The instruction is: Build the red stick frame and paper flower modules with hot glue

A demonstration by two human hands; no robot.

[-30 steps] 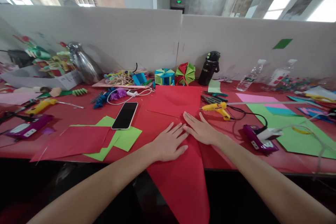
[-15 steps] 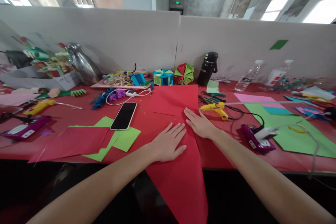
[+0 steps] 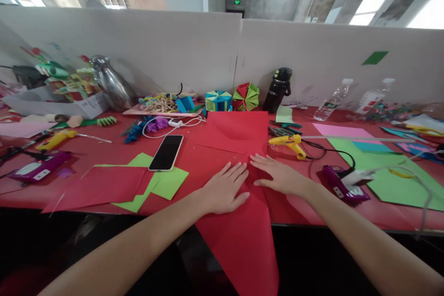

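Observation:
A large sheet of red paper [image 3: 243,245] lies over the table, its near part hanging past the front edge. My left hand [image 3: 225,189] rests flat on it with the fingers stretched out. Beside it, my right hand [image 3: 277,174] is open, fingers spread, over the paper's right side; I cannot tell how firmly it touches. Beyond both hands lies a red paper part [image 3: 237,132], slightly bulged; whether it belongs to the same sheet is hard to tell. A yellow glue gun [image 3: 287,144] lies just past my right hand.
To the left are a phone [image 3: 166,152], green paper [image 3: 169,184] and red paper [image 3: 114,187]. A purple power strip [image 3: 342,187] and a large green sheet [image 3: 398,180] lie right. Folded paper shapes [image 3: 218,101], a black bottle [image 3: 277,90] and a metal jug [image 3: 113,85] stand along the partition.
My right hand has drawn back toward me and slightly right along the red paper, its thumb now spread out. The left hand stays in place. The view has shifted slightly.

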